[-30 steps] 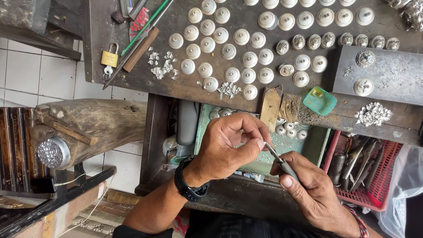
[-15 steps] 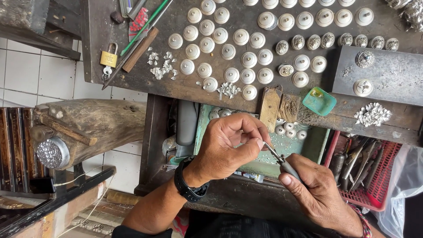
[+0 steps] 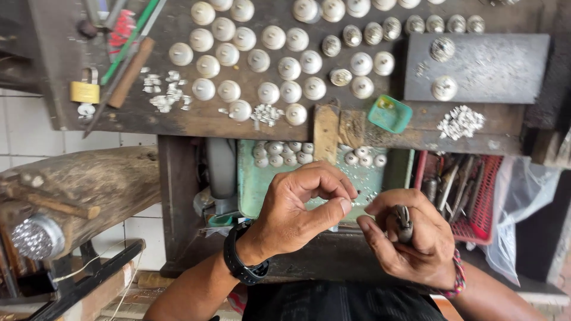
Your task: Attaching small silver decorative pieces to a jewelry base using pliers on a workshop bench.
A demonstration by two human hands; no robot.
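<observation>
Right hand [image 3: 410, 244]: grip closed around a slim dark metal hand tool [image 3: 403, 221], the tool's tip rising between thumb and forefinger; a red-and-pink braided band sits on that wrist. Left hand [image 3: 303, 205]: fingers curled, thumb and forefinger pinched together just left of the tool's tip. Whether a small piece sits in that pinch cannot be told. A black wristwatch [image 3: 245, 266] on the left wrist. The two hands are just beside each other, near the viewer, below the bench edge.

Directly behind the hands: a pale green metal tray [image 3: 250, 178] under the bench, holding a cluster of small round silvery domed pieces [image 3: 282, 153] along its far side. Right of the tray, a red plastic basket [image 3: 482, 202] packed with dark metal tools.

Farther off, the dark worn wooden bench [image 3: 196, 122] carries rows of round white-silver domed discs [image 3: 273, 65], a small teal plastic dish [image 3: 389, 114], a grey steel block [image 3: 493, 68] with two discs on it, and a heap of bright metal scraps [image 3: 459, 122]. At far left on the bench, a brass padlock [image 3: 84, 91]. Left of the hands, a rough wooden log [image 3: 89, 184].
</observation>
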